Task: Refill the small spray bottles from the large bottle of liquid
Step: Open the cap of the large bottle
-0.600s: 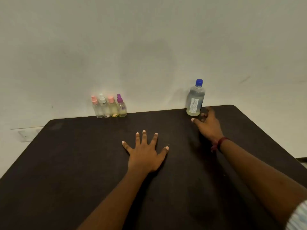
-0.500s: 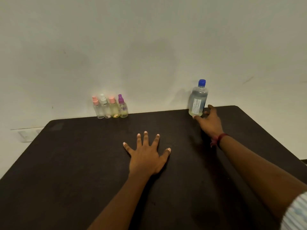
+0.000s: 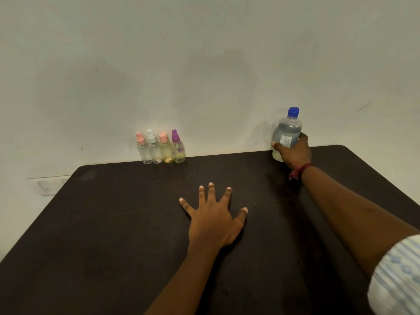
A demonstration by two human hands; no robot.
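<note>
- One dark bench point(image 3: 113, 223) carries everything, its far edge against a pale wall point(image 3: 204, 53).
- Two hands are in view, well apart. The left hand point(image 3: 213, 219) lies flat on the middle of the bench with fingers spread and holds nothing. The right hand point(image 3: 295, 151) is wrapped round the lower half of the large bottle.
- One large bottle point(image 3: 287, 130) is at the far right corner of the bench, near upright. It is clear plastic with pale liquid, a blue cap point(image 3: 293, 112) and a white label point(image 3: 286, 140) whose print is too small to read. Whether its base touches the bench I cannot tell.
- Four small spray bottles point(image 3: 156, 153) stand touching in a row at the far edge, left of centre. Their caps point(image 3: 163, 137) run pink, white, pink, purple. The right two hold yellowish liquid, and the left two look clear.
- One red band point(image 3: 303, 170) circles the right wrist.
</note>
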